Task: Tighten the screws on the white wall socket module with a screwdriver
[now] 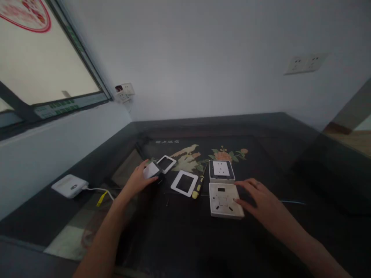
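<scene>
My left hand (139, 178) has its thumb and fingers around a wall socket insert (151, 170) with a white face and black edges. Just beyond that hand lies a white socket frame (166, 164), and a second white frame (184, 183) is to its right. Beside the second frame rests a screwdriver (198, 188) with a yellow and black handle. My right hand (259, 197) grips the right edge of a white mounting box (224, 200), which lies with its slotted back facing up. Touching or very near its far edge is another white box with a socket (221, 169) fitted in it.
A small screw (167, 202) lies on the dark tabletop (185, 231), which bears a flower and bird picture. At the left sits a white device (70, 186) with a cable and yellow tag. Wall sockets (305, 63) are fixed behind the table, and a window is at the left.
</scene>
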A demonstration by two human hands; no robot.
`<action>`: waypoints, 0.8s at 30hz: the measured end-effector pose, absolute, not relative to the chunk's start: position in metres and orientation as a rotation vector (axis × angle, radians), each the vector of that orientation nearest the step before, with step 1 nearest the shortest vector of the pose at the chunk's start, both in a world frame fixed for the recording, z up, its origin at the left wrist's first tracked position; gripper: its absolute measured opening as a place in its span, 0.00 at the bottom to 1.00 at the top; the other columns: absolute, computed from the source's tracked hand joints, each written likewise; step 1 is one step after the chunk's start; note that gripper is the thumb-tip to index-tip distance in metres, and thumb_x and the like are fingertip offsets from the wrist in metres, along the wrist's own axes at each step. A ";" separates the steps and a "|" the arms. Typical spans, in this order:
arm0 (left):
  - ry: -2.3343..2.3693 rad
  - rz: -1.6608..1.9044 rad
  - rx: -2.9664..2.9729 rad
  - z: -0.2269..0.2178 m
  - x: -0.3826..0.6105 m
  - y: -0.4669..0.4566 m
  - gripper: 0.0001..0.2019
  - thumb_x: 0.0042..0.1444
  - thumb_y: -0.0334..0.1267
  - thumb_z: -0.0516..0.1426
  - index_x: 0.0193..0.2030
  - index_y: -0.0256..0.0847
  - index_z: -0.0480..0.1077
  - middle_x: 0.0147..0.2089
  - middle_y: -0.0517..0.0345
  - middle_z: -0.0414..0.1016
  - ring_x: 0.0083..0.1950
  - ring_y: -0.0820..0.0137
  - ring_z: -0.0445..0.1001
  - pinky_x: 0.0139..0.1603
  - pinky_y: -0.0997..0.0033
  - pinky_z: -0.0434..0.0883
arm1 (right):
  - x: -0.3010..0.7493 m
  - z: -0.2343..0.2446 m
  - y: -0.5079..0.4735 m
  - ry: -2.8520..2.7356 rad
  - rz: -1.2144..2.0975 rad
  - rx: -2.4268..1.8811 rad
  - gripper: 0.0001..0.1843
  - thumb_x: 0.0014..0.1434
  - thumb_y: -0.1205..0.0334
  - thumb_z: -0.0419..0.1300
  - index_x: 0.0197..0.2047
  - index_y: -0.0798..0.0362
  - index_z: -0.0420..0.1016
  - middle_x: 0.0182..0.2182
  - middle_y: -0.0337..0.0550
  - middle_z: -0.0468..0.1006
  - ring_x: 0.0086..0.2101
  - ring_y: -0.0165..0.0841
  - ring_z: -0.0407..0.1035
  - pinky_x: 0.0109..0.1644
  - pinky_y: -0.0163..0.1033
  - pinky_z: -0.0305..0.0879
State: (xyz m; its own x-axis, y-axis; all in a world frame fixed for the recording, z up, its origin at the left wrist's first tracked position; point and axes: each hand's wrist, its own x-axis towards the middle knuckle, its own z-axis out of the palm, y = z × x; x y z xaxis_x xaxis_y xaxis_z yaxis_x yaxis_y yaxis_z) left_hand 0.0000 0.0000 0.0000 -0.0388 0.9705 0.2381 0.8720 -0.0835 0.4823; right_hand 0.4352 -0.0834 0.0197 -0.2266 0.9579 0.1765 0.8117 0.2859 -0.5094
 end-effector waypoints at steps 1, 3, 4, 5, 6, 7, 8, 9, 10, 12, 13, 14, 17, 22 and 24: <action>1.970 0.764 2.047 -0.001 -0.002 0.000 0.41 0.44 0.49 0.64 0.63 0.35 0.58 0.57 0.39 0.70 0.58 0.47 0.70 0.58 0.46 0.66 | 0.436 0.020 -0.083 -2.115 0.449 -1.619 0.20 0.58 0.58 0.57 0.54 0.50 0.71 0.48 0.51 0.73 0.47 0.47 0.71 0.50 0.55 0.71; 1.926 0.731 2.066 -0.002 -0.002 0.000 0.41 0.43 0.51 0.64 0.63 0.36 0.58 0.59 0.40 0.69 0.59 0.48 0.68 0.60 0.47 0.65 | 0.436 0.020 -0.083 -2.119 0.497 -1.697 0.22 0.59 0.57 0.56 0.56 0.51 0.69 0.47 0.52 0.73 0.45 0.46 0.73 0.46 0.53 0.73; 1.907 0.719 2.072 -0.002 -0.002 -0.001 0.41 0.43 0.51 0.64 0.63 0.36 0.59 0.59 0.41 0.68 0.59 0.48 0.68 0.60 0.47 0.65 | 0.435 0.021 -0.083 -2.122 0.523 -1.739 0.22 0.59 0.57 0.56 0.57 0.51 0.69 0.47 0.52 0.73 0.43 0.46 0.74 0.44 0.53 0.73; 1.892 0.711 2.077 -0.002 0.000 -0.001 0.42 0.43 0.51 0.64 0.63 0.36 0.59 0.59 0.41 0.68 0.59 0.48 0.68 0.60 0.47 0.65 | 0.435 0.022 -0.083 -2.123 0.541 -1.774 0.23 0.59 0.56 0.56 0.57 0.51 0.68 0.46 0.53 0.73 0.42 0.46 0.74 0.42 0.52 0.74; 1.881 0.708 2.080 -0.002 0.001 -0.002 0.42 0.43 0.51 0.64 0.64 0.36 0.59 0.58 0.41 0.68 0.59 0.48 0.68 0.60 0.47 0.65 | 0.435 0.022 -0.083 -2.125 0.551 -1.797 0.24 0.59 0.56 0.55 0.58 0.51 0.67 0.46 0.53 0.74 0.40 0.46 0.75 0.40 0.52 0.74; 1.874 0.711 2.080 -0.002 0.002 -0.002 0.43 0.43 0.51 0.64 0.64 0.36 0.58 0.58 0.41 0.67 0.59 0.48 0.67 0.61 0.47 0.64 | 0.434 0.023 -0.083 -2.129 0.556 -1.806 0.24 0.60 0.56 0.55 0.58 0.51 0.67 0.45 0.53 0.74 0.40 0.46 0.75 0.40 0.52 0.74; 1.871 0.720 2.078 -0.002 0.003 -0.003 0.44 0.43 0.52 0.64 0.65 0.36 0.57 0.58 0.41 0.66 0.60 0.49 0.66 0.61 0.47 0.64 | 0.434 0.023 -0.083 -2.134 0.555 -1.804 0.24 0.60 0.56 0.54 0.59 0.51 0.67 0.45 0.53 0.75 0.40 0.45 0.75 0.40 0.52 0.73; 1.868 0.734 2.075 -0.002 0.005 -0.004 0.45 0.44 0.51 0.64 0.66 0.35 0.55 0.59 0.40 0.65 0.60 0.49 0.65 0.61 0.47 0.64 | 0.433 0.023 -0.083 -2.138 0.551 -1.797 0.24 0.60 0.56 0.54 0.59 0.51 0.67 0.45 0.53 0.75 0.40 0.45 0.75 0.40 0.52 0.73; 1.864 0.752 2.071 -0.002 0.006 -0.004 0.46 0.45 0.51 0.64 0.68 0.36 0.53 0.59 0.41 0.63 0.61 0.49 0.64 0.62 0.47 0.64 | 0.433 0.022 -0.084 -2.139 0.546 -1.788 0.24 0.60 0.56 0.54 0.59 0.51 0.67 0.45 0.53 0.76 0.40 0.45 0.76 0.41 0.52 0.73; 1.853 0.797 2.063 -0.002 0.008 -0.005 0.47 0.46 0.50 0.64 0.69 0.38 0.50 0.60 0.42 0.61 0.61 0.50 0.62 0.62 0.48 0.64 | 0.433 0.022 -0.084 -2.141 0.544 -1.763 0.24 0.60 0.57 0.54 0.59 0.50 0.67 0.45 0.52 0.77 0.40 0.45 0.76 0.41 0.52 0.73; 1.845 0.822 2.060 -0.002 0.009 -0.005 0.46 0.46 0.49 0.64 0.69 0.40 0.49 0.60 0.43 0.60 0.62 0.51 0.61 0.62 0.48 0.64 | 0.433 0.021 -0.084 -2.141 0.541 -1.748 0.23 0.60 0.57 0.55 0.59 0.50 0.68 0.45 0.52 0.77 0.39 0.45 0.76 0.41 0.52 0.73; 1.835 0.847 2.057 -0.002 0.009 -0.005 0.45 0.46 0.49 0.64 0.69 0.41 0.50 0.60 0.44 0.60 0.62 0.52 0.61 0.61 0.48 0.64 | 0.433 0.021 -0.084 -2.140 0.535 -1.734 0.23 0.60 0.57 0.55 0.59 0.49 0.68 0.45 0.51 0.77 0.39 0.45 0.76 0.41 0.52 0.73; 1.792 0.929 2.042 -0.003 0.012 -0.002 0.41 0.47 0.47 0.64 0.66 0.43 0.55 0.58 0.48 0.62 0.61 0.53 0.61 0.61 0.49 0.64 | 0.434 0.019 -0.085 -2.146 0.514 -1.719 0.23 0.61 0.56 0.54 0.59 0.49 0.68 0.46 0.51 0.77 0.40 0.45 0.76 0.44 0.53 0.73; 1.734 1.120 1.945 -0.007 0.014 0.005 0.36 0.44 0.46 0.65 0.60 0.45 0.57 0.55 0.51 0.64 0.53 0.60 0.70 0.56 0.55 0.70 | 0.434 0.019 -0.085 -2.192 0.556 -1.779 0.24 0.63 0.55 0.51 0.61 0.51 0.65 0.49 0.52 0.75 0.43 0.45 0.75 0.47 0.53 0.71; 1.726 1.188 1.883 -0.010 0.014 0.007 0.36 0.44 0.46 0.65 0.58 0.45 0.54 0.51 0.54 0.65 0.49 0.62 0.73 0.51 0.57 0.73 | 0.433 0.020 -0.086 -2.202 0.547 -1.784 0.24 0.64 0.54 0.51 0.61 0.51 0.65 0.49 0.52 0.75 0.43 0.44 0.75 0.47 0.52 0.71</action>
